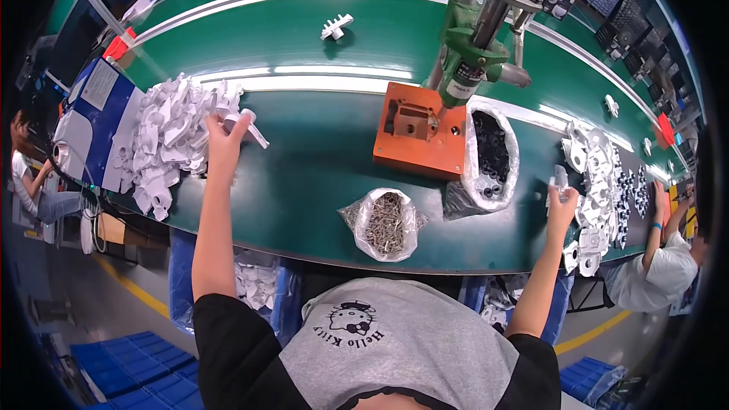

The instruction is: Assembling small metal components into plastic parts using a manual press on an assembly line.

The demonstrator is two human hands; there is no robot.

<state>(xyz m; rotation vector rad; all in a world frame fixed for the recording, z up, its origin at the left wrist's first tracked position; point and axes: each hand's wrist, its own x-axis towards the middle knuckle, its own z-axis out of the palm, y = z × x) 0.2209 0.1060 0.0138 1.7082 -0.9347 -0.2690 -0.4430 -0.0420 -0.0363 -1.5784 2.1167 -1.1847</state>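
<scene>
Here the green bench spreads everything within arm's reach: a heap of white plastic parts on the left, finished pieces on the right. The left hand pinches one white part just off the heap; the right hand grips a small pale piece, fingers closed.

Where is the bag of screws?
In the head view, the bag of screws sits at the table's near edge, mid-table, just before the orange block.
</scene>
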